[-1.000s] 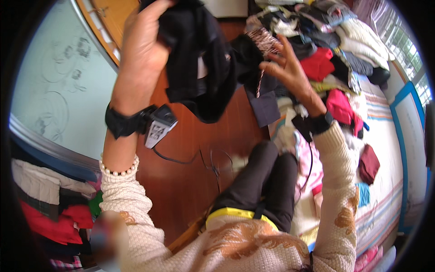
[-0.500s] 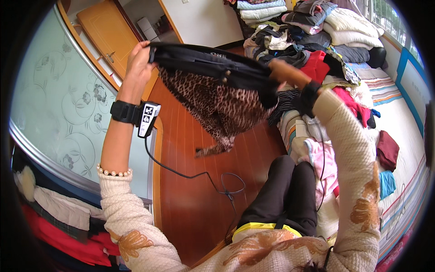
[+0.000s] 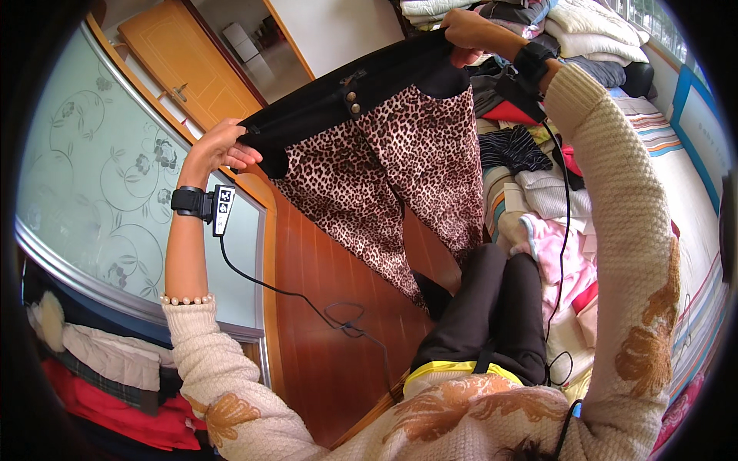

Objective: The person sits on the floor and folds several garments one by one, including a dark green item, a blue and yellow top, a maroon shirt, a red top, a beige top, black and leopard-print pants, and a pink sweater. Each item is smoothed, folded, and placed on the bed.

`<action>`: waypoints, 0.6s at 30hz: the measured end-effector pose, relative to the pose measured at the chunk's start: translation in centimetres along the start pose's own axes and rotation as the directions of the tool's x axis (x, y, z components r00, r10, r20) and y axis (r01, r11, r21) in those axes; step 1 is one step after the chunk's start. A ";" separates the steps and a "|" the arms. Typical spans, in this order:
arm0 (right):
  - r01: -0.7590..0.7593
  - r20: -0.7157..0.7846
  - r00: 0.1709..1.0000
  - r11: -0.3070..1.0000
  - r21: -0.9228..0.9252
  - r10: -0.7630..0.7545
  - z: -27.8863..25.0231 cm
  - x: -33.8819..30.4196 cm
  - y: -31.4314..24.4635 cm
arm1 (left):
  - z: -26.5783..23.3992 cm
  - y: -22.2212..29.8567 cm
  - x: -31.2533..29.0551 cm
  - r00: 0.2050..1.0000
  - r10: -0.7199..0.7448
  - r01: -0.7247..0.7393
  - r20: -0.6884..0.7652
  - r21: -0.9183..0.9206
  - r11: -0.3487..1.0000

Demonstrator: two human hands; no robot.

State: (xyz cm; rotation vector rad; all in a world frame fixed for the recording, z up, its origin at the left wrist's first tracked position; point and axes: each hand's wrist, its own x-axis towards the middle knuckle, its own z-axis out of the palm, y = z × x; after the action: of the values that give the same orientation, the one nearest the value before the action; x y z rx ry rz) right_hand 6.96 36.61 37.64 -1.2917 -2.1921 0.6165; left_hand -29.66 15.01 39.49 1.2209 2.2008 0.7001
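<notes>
Black-topped leopard-print trousers [image 3: 407, 146] in grip of left hand [image 3: 218, 147] and right hand [image 3: 477, 34], cluttered bed [image 3: 653, 127] alongside, cable [image 3: 351, 329] below

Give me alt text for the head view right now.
Leopard-print trousers are held up by their black waistband between a person's left hand and right hand, above a reddish-brown floor. On the right is a bed strewn with clothes; on the left, a patterned panel.

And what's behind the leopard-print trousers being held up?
Beyond the leopard-print trousers, brown wooden floor shows at lower left and white wall above the black waistband. Whatever lies directly behind them is covered and can't be seen.
</notes>
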 end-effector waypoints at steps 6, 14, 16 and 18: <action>0.063 0.003 0.998 0.998 0.027 -0.063 -0.8 -0.3 -0.1 | -0.9 -0.4 -1.2 0.998 0.027 -0.021 0.056 -0.108 0.994; 0.183 0.372 0.757 0.721 0.668 -0.537 -4.6 -0.5 8.4 | -0.8 -0.7 -1.9 0.975 0.197 -0.142 0.103 -0.394 0.908; 0.028 0.423 0.787 0.711 0.702 -0.449 -4.3 -0.5 7.6 | -1.1 -1.1 -1.8 0.946 0.309 -0.248 0.101 -0.389 0.887; 0.088 0.342 0.881 0.822 0.562 -0.328 -4.9 -2.3 6.5 | -1.2 -1.8 -1.7 0.924 0.378 -0.333 0.055 -0.369 0.868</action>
State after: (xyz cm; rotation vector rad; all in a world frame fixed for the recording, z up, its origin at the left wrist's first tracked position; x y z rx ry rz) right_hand 15.25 38.02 36.94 -0.6401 -2.2061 1.4078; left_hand -30.72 12.49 39.54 1.4454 1.6635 1.0821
